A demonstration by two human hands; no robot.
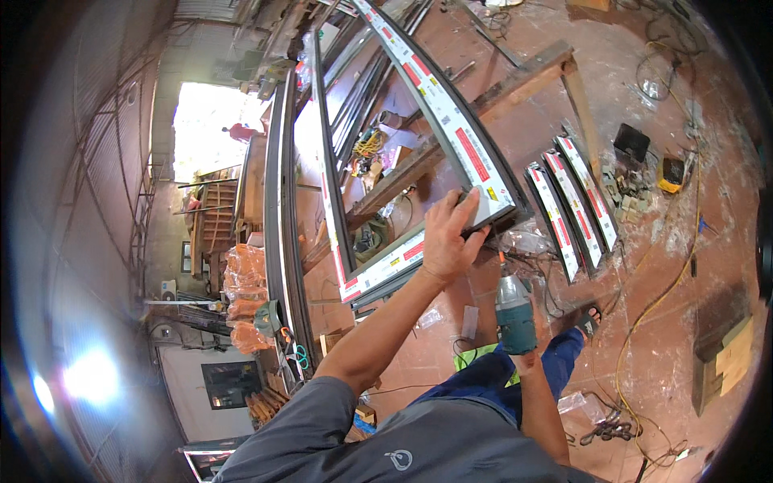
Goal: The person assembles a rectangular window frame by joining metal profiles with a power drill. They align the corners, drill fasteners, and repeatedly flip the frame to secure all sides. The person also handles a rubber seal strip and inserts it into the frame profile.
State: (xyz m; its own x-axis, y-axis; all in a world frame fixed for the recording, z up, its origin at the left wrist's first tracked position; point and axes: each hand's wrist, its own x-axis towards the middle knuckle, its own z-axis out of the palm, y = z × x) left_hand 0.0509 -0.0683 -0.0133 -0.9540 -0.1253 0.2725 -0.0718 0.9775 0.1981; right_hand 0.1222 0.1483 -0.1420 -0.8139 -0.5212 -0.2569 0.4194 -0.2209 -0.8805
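A large dark metal frame [441,105], covered with white protective film with red and yellow patches, stretches away in front of me. My left hand [452,238] grips its near right corner, the fingers over the bar and the thumb on the near side. My right hand [527,364], mostly hidden behind the tool, holds a teal and grey power drill [515,315]. The drill's tip points up at the underside of that corner; whether it touches cannot be made out.
Wooden supports [515,80] stand under the frame. Three short film-covered bars [574,205] lie to the right. A yellow cable [644,322] crosses the tiled floor. Long dark profiles [282,209] run along the left, with teal-handled scissors [302,356] nearby. A wooden block [725,362] lies far right.
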